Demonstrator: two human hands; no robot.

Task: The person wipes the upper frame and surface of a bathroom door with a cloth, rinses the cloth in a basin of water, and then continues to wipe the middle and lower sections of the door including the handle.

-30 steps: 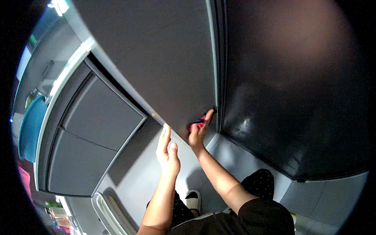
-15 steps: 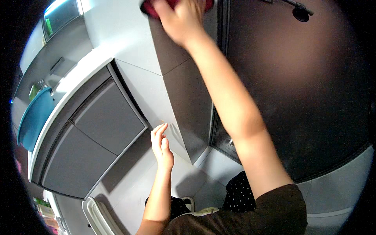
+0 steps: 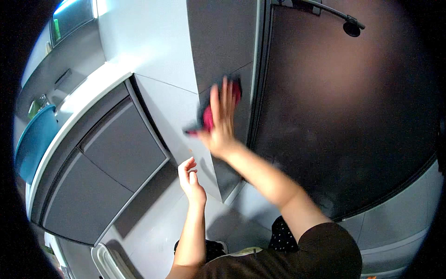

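A red cloth with dark edges (image 3: 208, 120) lies flat against the grey wall panel (image 3: 222, 35), close to the corner with the white wall. My right hand (image 3: 222, 123) spreads over it, fingers stretched upward, pressing it to the panel; motion blurs the fingertips and the cloth. One end of the cloth sticks out to the left past the thumb. Lower and to the left, my left hand (image 3: 192, 186) is raised in the air beside the white wall, its fingers loosely bent and nothing in them.
To the right is a dark glass panel (image 3: 334, 139) with a shower head (image 3: 351, 29) at its top. A grey cabinet (image 3: 123, 144) under a white counter (image 3: 81, 109) stands left, with a blue basin (image 3: 35, 142) on it. A pale plastic tub (image 3: 108, 262) sits at lower left.
My right hand has come down the grey panel with the red cloth, from the top edge of the view to mid-height. My left hand stays raised, almost where it was.
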